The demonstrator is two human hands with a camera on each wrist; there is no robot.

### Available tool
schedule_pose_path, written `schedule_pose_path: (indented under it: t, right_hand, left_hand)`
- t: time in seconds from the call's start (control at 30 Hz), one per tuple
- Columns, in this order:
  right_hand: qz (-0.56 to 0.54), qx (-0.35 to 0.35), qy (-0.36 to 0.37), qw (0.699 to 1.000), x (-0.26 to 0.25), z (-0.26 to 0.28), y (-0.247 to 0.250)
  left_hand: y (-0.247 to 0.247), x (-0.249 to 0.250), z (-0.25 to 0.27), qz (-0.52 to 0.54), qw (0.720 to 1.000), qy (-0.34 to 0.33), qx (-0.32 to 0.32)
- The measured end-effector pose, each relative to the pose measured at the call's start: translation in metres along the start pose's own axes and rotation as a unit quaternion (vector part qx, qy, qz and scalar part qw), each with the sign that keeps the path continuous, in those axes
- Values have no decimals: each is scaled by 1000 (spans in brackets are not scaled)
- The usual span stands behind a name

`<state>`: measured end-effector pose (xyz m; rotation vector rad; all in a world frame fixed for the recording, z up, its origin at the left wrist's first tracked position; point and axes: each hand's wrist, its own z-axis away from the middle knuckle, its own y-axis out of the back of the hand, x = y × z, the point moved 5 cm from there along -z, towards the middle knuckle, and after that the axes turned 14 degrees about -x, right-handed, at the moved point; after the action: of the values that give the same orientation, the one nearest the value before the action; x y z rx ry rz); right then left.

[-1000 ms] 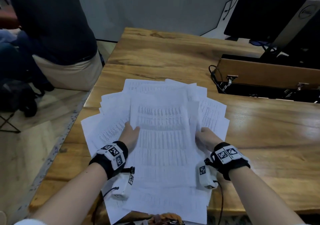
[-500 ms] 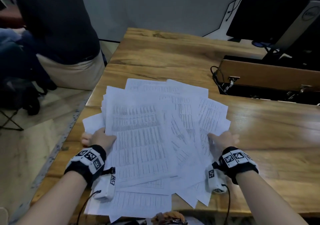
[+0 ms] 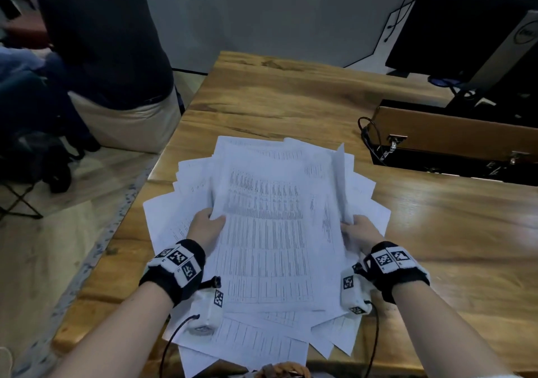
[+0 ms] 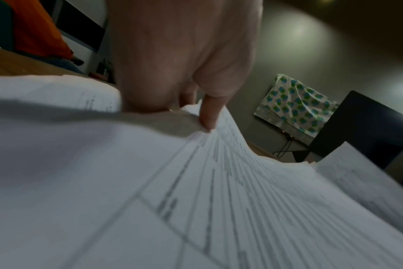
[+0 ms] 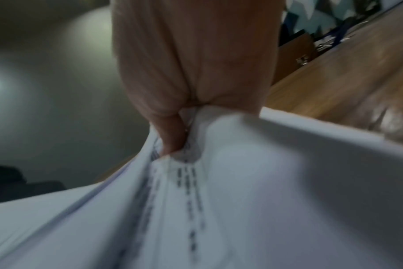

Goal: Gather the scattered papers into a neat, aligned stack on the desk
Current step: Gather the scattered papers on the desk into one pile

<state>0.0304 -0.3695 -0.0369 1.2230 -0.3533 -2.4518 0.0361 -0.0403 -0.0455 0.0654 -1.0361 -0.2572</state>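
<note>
Both hands have a grip on the papers [image 3: 270, 232]: my left hand [image 3: 207, 229] pinches the left edge of the top sheets, my right hand [image 3: 359, 233] clamps the right edge, thumbs on top. Those sheets lie on a fanned pile on the near part of the counter [image 3: 436, 232], corners jutting all round. I judge I am mid-gather, squeezing the sides in. Next I should stand the bundle on edge and tap it square.
</note>
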Motion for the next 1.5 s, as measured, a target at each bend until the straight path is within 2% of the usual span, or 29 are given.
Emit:
schedule_pose_path:
  t: [0.07,0.13,0.2,0.3,0.37,0.43,0.5,0.57,0.6,0.67,0.73,0.8,0.9,0.97,1.07,1.1,1.13,1.23,1.3,1.33,1.4,1.43,1.5]
  right_hand:
    - [-12,4,-10,1000,3,1,14]
    - [-23,1,-16,1000,3,-1,17]
    - [-39,-17,-27,999,-2,-2,3]
    - [-65,-42,-15,997,-19,-4,-25]
    - [-22,-66,-13,997,-26,-5,-37]
    - [9,-68,-8,998,-26,-5,-39]
    - [-16,-38,-3,999,-16,-8,-36]
    - [-72,-7,17,997,-8,-5,-32]
    - [-88,0,30,996,-5,-1,-31]
    - [-120,1,44,992,6,1,-27]
    - [-167,13,45,985,16,3,-22]
    - [-209,22,44,977,22,5,-17]
    - [-236,-5,60,970,12,14,-16]
    - [-232,-40,60,970,6,17,-15]
    - [-222,-118,51,967,2,15,-8]
    - [-203,-124,42,970,1,13,-4]
    - [-184,-135,35,973,-2,15,-1]
    - [-153,-158,20,975,-14,14,-14]
    - [-129,-157,4,979,-14,6,-30]
    - [-130,-135,5,982,-11,2,-33]
    - [-136,-81,9,987,-6,2,-34]
    - [-133,-47,8,990,1,1,-30]
    - [-131,-30,7,991,6,2,-26]
  left_hand:
    - [19,-10,6,-123,986,53,100]
    - [26,-16,16,-205,966,101,125]
    - [17,-16,19,-233,963,104,88]
    - [-11,-10,12,-281,957,72,27]
    - [-24,-8,1,-295,954,44,-29]
    - [-32,-6,-6,-276,956,19,-101]
    - [-27,-4,-8,-189,975,-7,-115]
    - [-11,-1,-1,-127,991,-16,-43]
    - [2,-3,2,-133,991,-5,19]
    - [23,-11,10,-179,975,49,121]
    - [35,-17,15,-167,970,89,151]
    - [36,-25,7,-105,983,88,121]
    - [22,-27,-3,81,995,49,43]
    - [13,-17,-2,86,996,19,32]
    - [19,3,1,57,994,-38,85]
    - [20,6,1,61,993,-50,84]
    - [17,9,1,71,994,-56,61]
    - [-8,13,5,82,994,-33,-64]
    - [-27,16,10,23,991,-21,-133]
    - [-31,17,12,-13,990,-16,-140]
    - [-23,12,9,-39,995,-13,-87]
    - [-17,9,6,-16,998,-9,-65]
    - [-10,4,3,36,998,-1,-48]
